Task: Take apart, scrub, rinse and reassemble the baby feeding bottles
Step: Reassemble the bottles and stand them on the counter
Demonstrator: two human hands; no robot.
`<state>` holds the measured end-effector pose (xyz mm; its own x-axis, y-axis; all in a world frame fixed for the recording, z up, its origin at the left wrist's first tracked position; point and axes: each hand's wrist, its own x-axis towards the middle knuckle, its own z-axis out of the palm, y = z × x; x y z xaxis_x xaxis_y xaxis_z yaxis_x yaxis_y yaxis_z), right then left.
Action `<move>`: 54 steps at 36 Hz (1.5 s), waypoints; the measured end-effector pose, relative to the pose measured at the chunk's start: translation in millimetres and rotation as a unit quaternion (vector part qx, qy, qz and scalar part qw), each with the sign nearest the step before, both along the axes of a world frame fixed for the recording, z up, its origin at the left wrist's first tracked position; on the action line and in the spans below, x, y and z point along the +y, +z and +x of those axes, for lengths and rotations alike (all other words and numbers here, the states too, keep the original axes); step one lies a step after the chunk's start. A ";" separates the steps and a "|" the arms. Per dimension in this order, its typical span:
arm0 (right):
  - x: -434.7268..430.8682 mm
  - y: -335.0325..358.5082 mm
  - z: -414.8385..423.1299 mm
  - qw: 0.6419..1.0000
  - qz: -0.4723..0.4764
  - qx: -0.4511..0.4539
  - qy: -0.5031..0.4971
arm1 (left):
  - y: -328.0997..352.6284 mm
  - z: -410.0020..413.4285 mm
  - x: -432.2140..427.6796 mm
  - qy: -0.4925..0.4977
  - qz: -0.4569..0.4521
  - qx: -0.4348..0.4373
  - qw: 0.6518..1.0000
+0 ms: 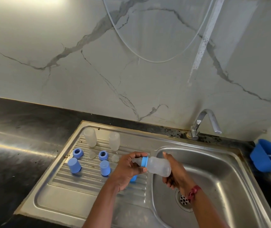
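Head | left hand grips collar | right hand grips bottle | cap mostly hidden

Soft light from the upper left glares on the dark counter; wide-angle edges bend, focus slightly soft

One assembled bottle, frosted clear with a blue collar and a clear teat, lies nearly level in the air, teat pointing left. The right hand grips its body and the left hand pinches the collar.

On the ribbed drainboard, two frosted bottle bodies stand on end at the back. In front of them lie two blue collar rings, each with a clear teat just to its right. Two blue caps stand nearest. A third blue piece is mostly hidden by the left hand.
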<state>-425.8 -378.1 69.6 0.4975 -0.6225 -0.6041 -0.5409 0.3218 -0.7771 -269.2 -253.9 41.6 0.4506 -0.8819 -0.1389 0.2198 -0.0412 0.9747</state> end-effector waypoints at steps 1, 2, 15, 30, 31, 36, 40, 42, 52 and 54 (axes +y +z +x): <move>-0.1 -0.1 1.0 1.000 0.010 0.018 0.001 | -0.1 -0.3 0.2 -0.002 0.000 0.004 1.000; -0.4 -1.3 1.9 0.999 0.020 0.035 0.001 | -0.5 -0.6 0.3 -0.004 -0.001 0.013 1.000; -1.1 -8.4 3.6 0.999 0.005 -0.044 -0.006 | -10.1 -8.7 -3.2 0.047 -0.016 0.260 0.964; -15.3 -13.7 -11.0 0.962 -0.186 -0.195 0.041 | 1.4 0.8 -1.0 0.040 0.009 0.212 0.976; -14.5 -12.0 -10.1 0.968 -0.171 -0.180 0.037 | 2.3 1.3 -0.7 0.035 0.013 0.193 0.981; -1.7 -0.3 -3.8 0.981 -0.145 -0.127 0.015 | 4.0 2.7 -0.8 0.025 0.023 0.145 0.989; 4.3 1.5 -1.5 0.985 -0.141 -0.095 0.004 | 2.6 0.4 -1.1 0.027 0.024 0.162 0.986; 3.8 0.4 -1.0 0.987 -0.134 -0.090 -0.004 | 2.8 -0.8 -1.4 0.033 0.026 0.181 0.983; -7.0 -3.2 -13.7 0.957 -0.225 -0.144 0.113 | 5.3 2.1 -0.8 0.051 0.020 0.229 0.972; -7.7 -2.6 -12.6 0.955 -0.233 -0.142 0.112 | 3.6 3.4 -2.0 0.042 0.025 0.222 0.974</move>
<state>-438.3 -385.8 67.0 0.7523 -0.6500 -0.1075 -0.3009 -0.1938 -0.9338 -265.9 -255.9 45.3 0.4065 -0.8319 -0.3778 0.6239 -0.0493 0.7800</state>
